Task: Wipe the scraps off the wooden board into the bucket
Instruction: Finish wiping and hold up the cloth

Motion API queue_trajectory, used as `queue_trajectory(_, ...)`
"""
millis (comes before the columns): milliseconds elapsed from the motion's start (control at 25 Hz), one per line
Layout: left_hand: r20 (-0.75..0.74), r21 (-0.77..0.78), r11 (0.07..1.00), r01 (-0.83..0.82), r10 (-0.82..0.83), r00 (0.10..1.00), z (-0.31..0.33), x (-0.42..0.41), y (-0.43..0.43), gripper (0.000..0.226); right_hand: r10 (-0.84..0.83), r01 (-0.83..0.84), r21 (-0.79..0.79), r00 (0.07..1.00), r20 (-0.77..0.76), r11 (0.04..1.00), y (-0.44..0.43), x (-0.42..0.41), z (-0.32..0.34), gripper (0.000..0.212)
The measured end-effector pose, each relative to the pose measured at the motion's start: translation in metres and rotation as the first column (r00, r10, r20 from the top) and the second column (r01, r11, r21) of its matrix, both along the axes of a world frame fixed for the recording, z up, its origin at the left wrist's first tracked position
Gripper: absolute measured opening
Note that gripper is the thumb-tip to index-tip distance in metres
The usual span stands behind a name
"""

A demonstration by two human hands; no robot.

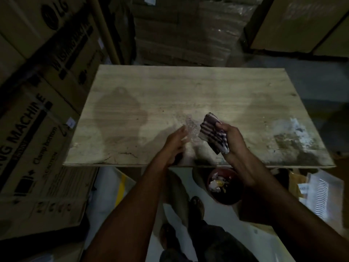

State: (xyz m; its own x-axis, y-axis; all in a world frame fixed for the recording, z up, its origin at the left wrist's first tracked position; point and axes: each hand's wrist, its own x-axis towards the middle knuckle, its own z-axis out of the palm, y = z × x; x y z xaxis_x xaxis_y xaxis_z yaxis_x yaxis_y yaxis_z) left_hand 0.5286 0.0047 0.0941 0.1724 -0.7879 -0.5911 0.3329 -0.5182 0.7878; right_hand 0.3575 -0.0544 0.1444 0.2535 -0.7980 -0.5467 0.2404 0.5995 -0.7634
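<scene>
Both my hands work above the wooden board [188,95]: right hand [235,142] clamps its grip on the striped cloth [213,134], left hand [175,144] is spread flat beside it. At six o'clock, below the board's near edge, the bucket [224,197] holds crumpled scraps [217,183].

Stacked cardboard boxes [37,95] (washing-machine print), wrapped pallet [181,29], sandalled feet [197,205]

Dim storeroom or warehouse: big cardboard appliance cartons [37,110] printed "LG" and "WASHING MACHINE" stacked past the bench's [188,95] left edge, shrink-wrapped stacked boxes [181,31] beyond its far edge, more cartons [302,23] past the far right corner.
</scene>
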Motion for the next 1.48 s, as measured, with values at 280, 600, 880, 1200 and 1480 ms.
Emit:
queue_trajectory(280, -0.64, -0.356, 0.828, -0.433, 0.121, 0.759, 0.108, 0.025, 0.011, 0.041, 0.058, -0.034, -0.123, 0.977, 0.205, 0.992, 0.009, -0.006, 0.089, 0.045)
queue_trajectory(600, -0.693, -0.521, 0.741, -0.423, -0.079, 0.717, 0.189, 0.032, -0.017, 0.05, 0.05, -0.014, -0.072, 0.853, 0.52, 0.997, -0.002, -0.006, 0.15, 0.056)
queue_trajectory(880, -0.663, -0.606, 0.677, -0.417, -0.14, 0.736, 0.235, 0.049, -0.028, 0.051, 0.066, 0.006, -0.088, 0.618, 0.784, 0.996, -0.018, 0.01, 0.193, 0.063)
queue_trajectory(1200, -0.629, -0.692, 0.595, -0.41, -0.218, 0.746, 0.281, 0.046, -0.028, 0.05, 0.105, 0.097, -0.183, 0.531, 0.841, 0.978, -0.03, 0.023, 0.236, 0.047)
queue_trajectory(1480, -0.415, -0.756, 0.595, -0.271, -0.117, 0.902, 0.307, 0.034, -0.008, 0.05, 0.204, 0.084, -0.33, 0.638, 0.743, 0.94, -0.024, 0.014, 0.258, 0.04)
